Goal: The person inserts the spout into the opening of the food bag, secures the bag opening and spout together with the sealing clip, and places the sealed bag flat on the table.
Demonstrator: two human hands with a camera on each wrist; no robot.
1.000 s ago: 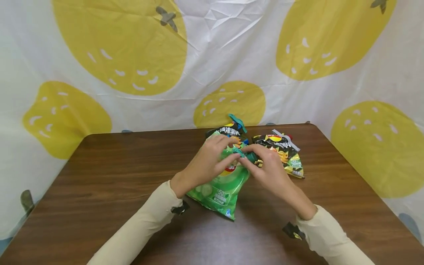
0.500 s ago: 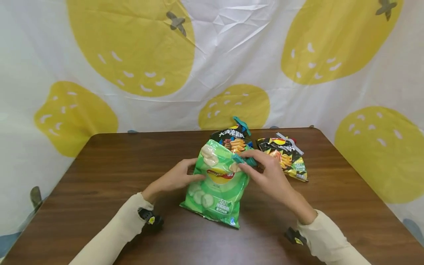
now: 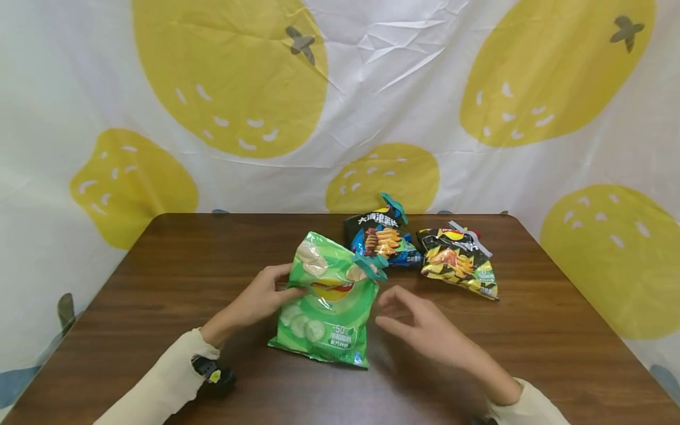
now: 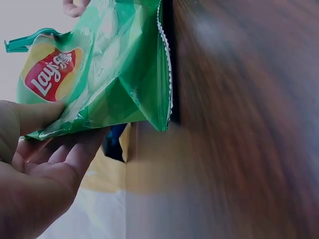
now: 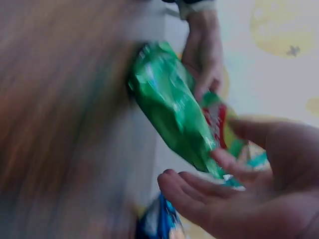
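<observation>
My left hand (image 3: 259,300) holds a green Lay's chip bag (image 3: 330,316) by its left edge, thumb on the front and fingers behind. In the left wrist view the bag (image 4: 112,74) stands with its crimped bottom edge toward the tabletop. A teal bag clip (image 3: 372,265) sits across the bag's upper right corner. Just right of the bag, my right hand (image 3: 425,327) is apart from it, fingers loosely bent with nothing between them. The right wrist view is blurred; there the right hand (image 5: 239,184) lies near the bag's clipped end.
Behind the green bag lies a blue-and-black chip bag (image 3: 382,239) with its own teal clip (image 3: 394,208). To its right is a black-and-yellow chip bag (image 3: 451,260) with a grey clip (image 3: 471,237). The brown wooden table (image 3: 175,265) ends at a patterned cloth (image 3: 255,189).
My left hand left the clip and took the green bag's left side. My right hand let go of the clip and moved down, away from it. The bag shifted slightly left in view.
</observation>
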